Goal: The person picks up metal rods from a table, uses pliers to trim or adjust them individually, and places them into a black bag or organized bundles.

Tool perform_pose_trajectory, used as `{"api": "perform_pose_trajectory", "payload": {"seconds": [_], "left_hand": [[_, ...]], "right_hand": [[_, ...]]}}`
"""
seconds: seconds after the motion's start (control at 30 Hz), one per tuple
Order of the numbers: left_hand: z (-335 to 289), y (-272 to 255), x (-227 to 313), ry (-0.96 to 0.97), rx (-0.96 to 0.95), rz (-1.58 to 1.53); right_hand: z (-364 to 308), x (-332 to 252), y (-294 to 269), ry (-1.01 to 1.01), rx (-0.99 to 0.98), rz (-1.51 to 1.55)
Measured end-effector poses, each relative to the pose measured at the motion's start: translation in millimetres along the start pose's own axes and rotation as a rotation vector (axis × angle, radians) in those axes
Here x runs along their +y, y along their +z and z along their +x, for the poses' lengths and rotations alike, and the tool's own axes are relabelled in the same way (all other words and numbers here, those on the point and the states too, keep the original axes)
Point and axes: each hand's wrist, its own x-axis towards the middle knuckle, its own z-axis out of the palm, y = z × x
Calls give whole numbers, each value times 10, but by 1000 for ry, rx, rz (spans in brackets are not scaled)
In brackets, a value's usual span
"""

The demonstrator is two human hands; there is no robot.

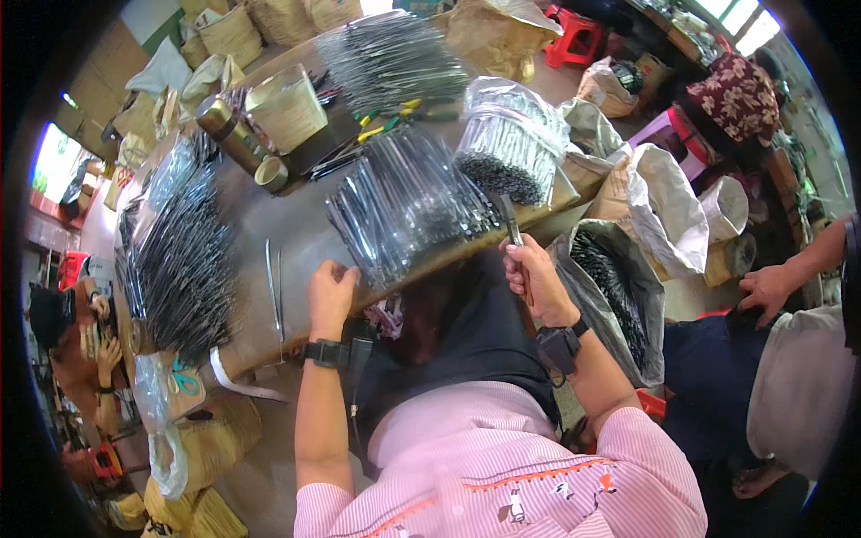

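My right hand is closed around a tool with a flat grey metal end and a brown handle; its exact kind is unclear. That metal end points away from me, just below a bundle of thin silvery metal pieces in clear wrap. At the table's near edge, my left hand has its fingers curled in a pinch beside a row of long dark metal pieces. Whatever lies between those fingertips is too small to make out. Left of this hand, a pair of slender metal strips lies on the table.
Heaps of thin metal pieces cover the table's left side and far end. A flask, a cup, a box and yellow-handled pliers stand or lie between. An open sack is at my right, near another person's hand.
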Motion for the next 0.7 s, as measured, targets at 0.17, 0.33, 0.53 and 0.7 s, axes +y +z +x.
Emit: {"api": "perform_pose_trajectory", "payload": {"seconds": [0.17, 0.33, 0.53, 0.7], "left_hand": [[73, -25, 369, -252, -124, -476], [72, 35, 505, -245, -131, -396], [105, 60, 564, -302, -159, -523], [106, 26, 553, -259, -127, -528]], "right_hand": [[37, -7, -87, -186, 233, -520], [11, -159, -1, -281, 323, -756], [48, -135, 116, -314, 364, -1018], [108, -45, 108, -381, 380, -1179]]}}
